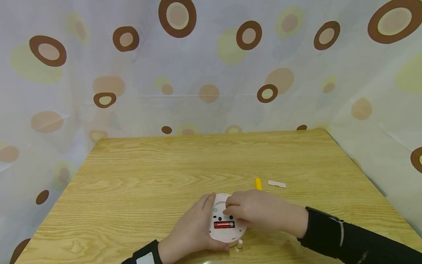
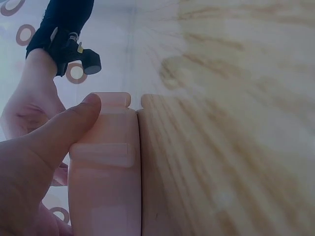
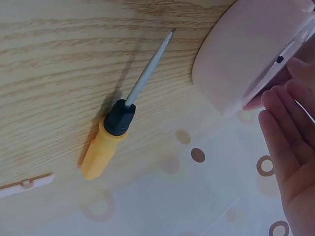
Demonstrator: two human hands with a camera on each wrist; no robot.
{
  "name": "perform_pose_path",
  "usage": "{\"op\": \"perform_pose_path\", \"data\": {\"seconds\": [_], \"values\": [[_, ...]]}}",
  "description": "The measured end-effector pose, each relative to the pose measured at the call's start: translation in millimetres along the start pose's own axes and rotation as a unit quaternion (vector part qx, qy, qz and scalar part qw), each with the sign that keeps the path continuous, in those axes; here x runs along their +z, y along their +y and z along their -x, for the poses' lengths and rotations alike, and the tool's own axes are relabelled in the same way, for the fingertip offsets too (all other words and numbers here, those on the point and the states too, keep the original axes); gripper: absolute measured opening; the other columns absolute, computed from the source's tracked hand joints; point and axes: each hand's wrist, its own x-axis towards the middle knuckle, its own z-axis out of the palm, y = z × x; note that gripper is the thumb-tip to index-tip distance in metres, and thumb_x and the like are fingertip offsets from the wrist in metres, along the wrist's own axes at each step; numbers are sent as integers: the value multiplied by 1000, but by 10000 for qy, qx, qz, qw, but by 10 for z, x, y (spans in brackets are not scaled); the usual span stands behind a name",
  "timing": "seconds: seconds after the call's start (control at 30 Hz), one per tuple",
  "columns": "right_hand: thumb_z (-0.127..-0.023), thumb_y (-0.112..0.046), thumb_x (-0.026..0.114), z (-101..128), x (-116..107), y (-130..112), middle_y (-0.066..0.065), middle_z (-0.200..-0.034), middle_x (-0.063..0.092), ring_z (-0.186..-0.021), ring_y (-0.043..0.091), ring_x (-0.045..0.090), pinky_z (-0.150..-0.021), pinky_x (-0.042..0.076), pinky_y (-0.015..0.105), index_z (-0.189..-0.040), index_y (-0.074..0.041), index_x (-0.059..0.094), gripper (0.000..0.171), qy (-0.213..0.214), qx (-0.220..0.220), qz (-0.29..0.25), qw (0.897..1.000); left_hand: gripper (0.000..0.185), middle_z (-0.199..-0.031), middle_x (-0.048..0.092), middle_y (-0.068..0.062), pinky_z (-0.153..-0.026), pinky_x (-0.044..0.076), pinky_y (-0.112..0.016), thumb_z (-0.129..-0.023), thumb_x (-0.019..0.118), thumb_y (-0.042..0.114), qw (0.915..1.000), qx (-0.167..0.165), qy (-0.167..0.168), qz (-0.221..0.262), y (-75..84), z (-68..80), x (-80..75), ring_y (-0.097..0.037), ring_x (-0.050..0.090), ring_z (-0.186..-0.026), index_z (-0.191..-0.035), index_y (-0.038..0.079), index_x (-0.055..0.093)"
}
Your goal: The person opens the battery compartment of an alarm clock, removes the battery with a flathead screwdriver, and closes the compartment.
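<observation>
A round pale pink clock (image 1: 227,234) lies back side up on the table, with a red battery (image 1: 224,224) in the uncovered slot and small black knobs above it. My left hand (image 1: 194,223) grips its left side; in the left wrist view the thumb (image 2: 78,115) lies along the rim beside a short foot. Over the upper right of the back is my right hand (image 1: 257,209), its fingertips bunched close to the surface. In the right wrist view its fingers (image 3: 283,128) reach toward the clock's back; I cannot tell whether they pinch anything.
Just beyond the right hand lies a screwdriver (image 3: 108,132) with a yellow handle and black collar, its shaft pointing toward the clock. A thin pale pink battery cover (image 1: 277,184) rests to its right. A spotted curtain (image 1: 211,73) hangs around the wooden table (image 1: 148,176).
</observation>
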Motion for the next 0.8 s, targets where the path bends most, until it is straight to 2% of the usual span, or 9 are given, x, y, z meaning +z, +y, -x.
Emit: {"op": "perform_pose_path", "data": {"seconds": [0.1, 0.23, 0.37, 0.47, 0.63, 0.8], "values": [[-89, -15, 87, -9, -6, -11, -6, -110, 74, -100, 7, 67, -89, 59, 19, -117, -14, 78, 29, -47, -72, 60, 9999, 135, -159, 49, -16, -112, 55, -44, -62, 95, 69, 10000, -14, -30, 4, 0, -1, 2, -28, 58, -137, -160, -3, 37], [-88, -15, 88, -16, 23, -8, -8, -108, 72, -97, 5, 65, -87, 58, 16, -115, -15, 78, 28, 104, -424, 282, 9986, 135, -158, 50, -15, -111, 55, -44, -62, 96, 68, 10000, 6, 22, -8, -8, -2, 10, -28, 59, -135, -160, -3, 37], [-85, -14, 88, -24, 63, 0, -10, -102, 70, -93, 3, 62, -83, 56, 14, -110, -16, 78, 26, 270, -860, 764, 9930, 135, -157, 51, -15, -111, 55, -43, -61, 97, 67, 9999, 54, 102, -58, -15, 1, 14, -28, 59, -135, -160, -4, 38], [-85, -15, 87, -30, 80, 6, -11, -98, 69, -90, 3, 60, -81, 56, 13, -108, -18, 78, 25, 226, -1076, 1135, 9874, 135, -157, 51, -15, -111, 55, -43, -61, 96, 68, 9998, 72, 120, -112, -9, 5, 10, -28, 59, -135, -159, -4, 38], [-88, -20, 86, -37, 96, 9, -12, -99, 71, -91, 1, 63, -84, 56, 13, -111, -20, 79, 24, 23, -1247, 1475, 9812, 134, -156, 51, -16, -111, 55, -42, -61, 97, 67, 9998, 70, 128, -152, -4, 1, 11, -27, 59, -134, -159, -4, 38], [-87, -23, 88, -37, 119, 17, -12, -100, 74, -93, 0, 66, -89, 57, 13, -109, -21, 79, 24, 120, -1377, 1751, 9748, 134, -156, 52, -15, -111, 55, -42, -62, 97, 66, 9998, 75, 127, -144, -6, -2, 22, -27, 60, -133, -159, -4, 38]]}}
